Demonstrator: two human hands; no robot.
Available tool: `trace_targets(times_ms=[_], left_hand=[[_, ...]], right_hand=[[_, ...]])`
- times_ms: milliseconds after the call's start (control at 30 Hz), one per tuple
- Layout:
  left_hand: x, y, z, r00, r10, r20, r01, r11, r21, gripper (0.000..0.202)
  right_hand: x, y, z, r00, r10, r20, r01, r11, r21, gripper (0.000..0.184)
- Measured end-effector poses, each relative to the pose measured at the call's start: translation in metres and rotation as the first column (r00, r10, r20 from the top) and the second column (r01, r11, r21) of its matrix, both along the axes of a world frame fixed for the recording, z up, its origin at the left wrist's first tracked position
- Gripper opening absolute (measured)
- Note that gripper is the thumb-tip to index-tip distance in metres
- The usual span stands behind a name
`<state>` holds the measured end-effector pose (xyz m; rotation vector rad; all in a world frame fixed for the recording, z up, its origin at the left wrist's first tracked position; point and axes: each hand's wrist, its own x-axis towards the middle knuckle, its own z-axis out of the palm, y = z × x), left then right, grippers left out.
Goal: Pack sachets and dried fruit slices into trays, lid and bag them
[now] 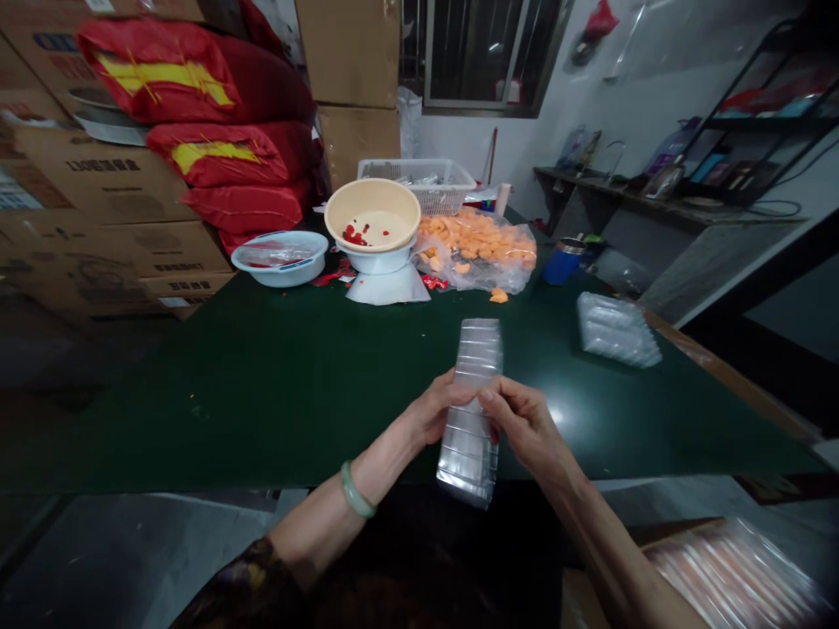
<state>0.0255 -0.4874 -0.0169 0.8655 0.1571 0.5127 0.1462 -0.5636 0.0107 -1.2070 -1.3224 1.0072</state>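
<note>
Head view: the green worktop [262,397] is running across the frame, with brown cartons [108,179] stacking up along its far left side and red sacks with yellow stripes [197,83] piling on top of them. A black metal shelf unit [747,122] is standing against the right wall, crowded with small items. At lower right, an open carton [727,572] is holding clear-wrapped packs. On the far part of the worktop, a white plastic basket [419,185] is sitting behind a beige bowl [372,210] with red bits inside; that bowl is resting on a white bowl [377,258]. Beside them, a clear bag of orange pieces [475,253] is slumping open, and a blue cup [562,262] is standing to its right. A pile of clear plastic packets [618,329] is lying near the right edge. Both hands are closed around a stack of clear plastic packets [468,411], holding it upright above the near worktop edge: left hand [436,408], right hand [524,425]. A pale green bangle [357,489] is circling the left wrist.
</note>
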Motion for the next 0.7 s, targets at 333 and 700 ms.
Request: trace_targets(times_ms=[333,700], left_hand=[[-0.015,0.002,-0.013,0.995,-0.022,0.102,0.040,0.984,-0.172,0.040],[-0.040,0.009,-0.019,0.985,0.136,0.108,-0.077,0.899,-0.431,0.057]], right_hand=[[-0.008,-0.013,0.002,0.996,-0.076,0.036,0.075,0.997,0.023,0.038],[0.091,-0.033,-0.018,0.864,-0.371,-0.342,0.218,0.886,-0.409,0.030]])
